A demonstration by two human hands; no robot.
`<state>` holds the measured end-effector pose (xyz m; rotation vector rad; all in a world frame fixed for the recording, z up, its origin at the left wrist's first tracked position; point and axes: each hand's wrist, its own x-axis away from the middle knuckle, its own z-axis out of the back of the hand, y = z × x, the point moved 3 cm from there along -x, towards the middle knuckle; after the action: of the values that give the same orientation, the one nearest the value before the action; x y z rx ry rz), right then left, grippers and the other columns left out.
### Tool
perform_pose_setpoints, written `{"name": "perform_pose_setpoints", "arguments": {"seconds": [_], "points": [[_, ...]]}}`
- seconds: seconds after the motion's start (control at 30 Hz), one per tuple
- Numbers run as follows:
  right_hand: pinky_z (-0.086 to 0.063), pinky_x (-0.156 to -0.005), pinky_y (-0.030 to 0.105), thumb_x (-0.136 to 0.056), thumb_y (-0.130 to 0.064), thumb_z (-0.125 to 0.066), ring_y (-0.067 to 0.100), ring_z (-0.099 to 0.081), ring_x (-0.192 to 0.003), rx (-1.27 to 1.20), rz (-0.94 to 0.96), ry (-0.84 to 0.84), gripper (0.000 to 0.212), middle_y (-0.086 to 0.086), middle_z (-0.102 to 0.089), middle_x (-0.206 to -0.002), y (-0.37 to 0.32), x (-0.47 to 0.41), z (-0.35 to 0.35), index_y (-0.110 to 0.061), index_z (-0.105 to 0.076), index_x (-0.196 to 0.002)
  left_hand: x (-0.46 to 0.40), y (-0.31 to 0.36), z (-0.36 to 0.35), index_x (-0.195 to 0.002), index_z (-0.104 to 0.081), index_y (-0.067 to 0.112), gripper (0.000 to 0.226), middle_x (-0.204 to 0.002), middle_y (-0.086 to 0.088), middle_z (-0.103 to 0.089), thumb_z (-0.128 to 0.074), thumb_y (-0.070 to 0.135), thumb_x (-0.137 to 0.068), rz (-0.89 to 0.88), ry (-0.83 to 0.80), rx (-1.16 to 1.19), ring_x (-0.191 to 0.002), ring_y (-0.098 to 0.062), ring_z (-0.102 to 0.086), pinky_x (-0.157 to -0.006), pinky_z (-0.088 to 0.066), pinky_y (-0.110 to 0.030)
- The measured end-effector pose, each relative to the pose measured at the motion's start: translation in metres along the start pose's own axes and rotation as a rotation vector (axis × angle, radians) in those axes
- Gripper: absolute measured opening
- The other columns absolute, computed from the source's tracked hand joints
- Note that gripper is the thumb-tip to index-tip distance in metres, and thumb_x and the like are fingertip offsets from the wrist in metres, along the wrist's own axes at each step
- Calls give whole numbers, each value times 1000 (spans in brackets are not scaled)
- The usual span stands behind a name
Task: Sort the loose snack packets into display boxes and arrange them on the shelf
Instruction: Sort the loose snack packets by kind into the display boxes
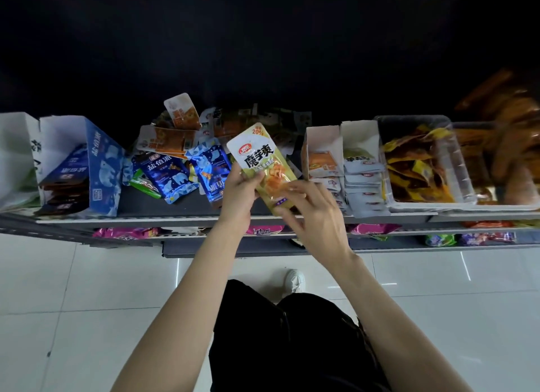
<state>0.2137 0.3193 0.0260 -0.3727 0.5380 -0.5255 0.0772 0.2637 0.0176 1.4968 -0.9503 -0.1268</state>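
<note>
Both my hands hold a pale yellow-green snack packet (260, 158) above the shelf's front edge. My left hand (238, 191) grips its left side and my right hand (314, 213) holds its lower right end. Behind it on the shelf (181, 218) lies a loose pile of blue packets (172, 178) and orange-and-white packets (172, 139). A blue display box (102, 164) with dark packets stands at the left. Two white display boxes stand at the right, one with orange packets (321, 161) and one with grey-white packets (362, 169).
A clear plastic bin (461, 169) of yellow and brown snacks sits right of the white boxes. A white bag (17, 155) stands at the far left. Lower shelves carry pink and purple packets (125, 232). White floor tiles and my shoe (295, 279) show below.
</note>
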Motion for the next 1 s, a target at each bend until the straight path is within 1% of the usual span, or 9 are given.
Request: {"name": "perform_pose_setpoints", "arguments": {"seconds": [0.2, 0.33, 0.43, 0.53, 0.63, 0.73, 0.83, 0.93, 1.0], "points": [[-51, -74, 26, -80, -15, -73, 25, -56, -109, -59, -176, -3, 67, 11, -52, -126, 35, -24, 56, -11, -39, -138, 0, 18, -33, -120, -58, 11, 28, -108, 4, -65, -57, 9, -92, -316, -388, -747, -100, -11, -62, -81, -52, -21], [-42, -43, 21, -86, -12, -64, 24, -61, -51, 73, -110, 135, 10, 6, -65, -71, 59, -25, 101, -7, -66, -95, 5, 42, -85, -113, -68, 19, 26, -104, 5, -71, -63, 14, -89, -767, -453, -969, -89, -8, -66, -78, -54, -29], [-48, -47, 22, -87, 3, -60, 19, -65, -62, 155, -80, 377, 20, 4, -72, -84, 67, -14, 117, -10, -73, -97, 2, 51, -125, -101, -73, 21, 22, -98, 7, -72, -65, 10, -84, -1081, -380, -907, -92, -8, -67, -80, -55, -32], [-51, -52, 22, -88, 3, -58, 16, -70, -77, 259, -63, 450, 26, 2, -74, -93, 82, -12, 110, -13, -75, -99, -7, 29, -148, -103, -73, 18, 24, -101, 4, -72, -63, 6, -84, -1043, -329, -867, -95, -9, -65, -90, -52, -34], [-47, -48, 19, -83, 4, -63, 13, -69, -74, 320, -64, 371, 28, -2, -74, -90, 101, -9, 93, -18, -76, -96, -17, -7, -146, -114, -68, 17, 26, -91, 3, -72, -54, 9, -92, -873, -374, -886, -77, -10, -61, -106, -35, -31], [-47, -56, 23, -76, 5, -57, 16, -68, -70, 399, -22, 258, 35, -2, -74, -87, 111, -14, 78, -19, -76, -93, -29, -25, -135, -122, -62, 17, 32, -103, -2, -72, -49, 8, -95, -817, -355, -958, -73, -5, -62, -111, -24, -38], [-46, -69, 31, -69, 5, -55, 25, -66, -74, 508, -67, 27, 38, 4, -73, -79, 119, -31, 64, -19, -74, -93, -38, -27, -132, -125, -60, 15, 34, -119, -2, -65, -50, 6, -94, -854, -383, -1088, -110, -20, -57, -104, -36, -44], [-40, -86, 41, -78, -4, -55, 32, -57, -100, 650, -193, -244, 30, 12, -71, -88, 123, -39, 56, -13, -71, -102, -38, -22, -126, -128, -57, 16, 36, -127, 0, -60, -50, 10, -93, -852, -436, -1157, -121, -18, -47, -104, -37, -37], [-41, -89, 44, -79, -4, -53, 34, -54, -106, 542, -227, -229, 31, 14, -69, -99, 111, -38, 56, -8, -69, -105, -37, -22, -109, -131, -54, 19, 37, -128, 2, -58, -50, 15, -94, -829, -399, -1193, -122, -16, -46, -103, -35, -31]]}}
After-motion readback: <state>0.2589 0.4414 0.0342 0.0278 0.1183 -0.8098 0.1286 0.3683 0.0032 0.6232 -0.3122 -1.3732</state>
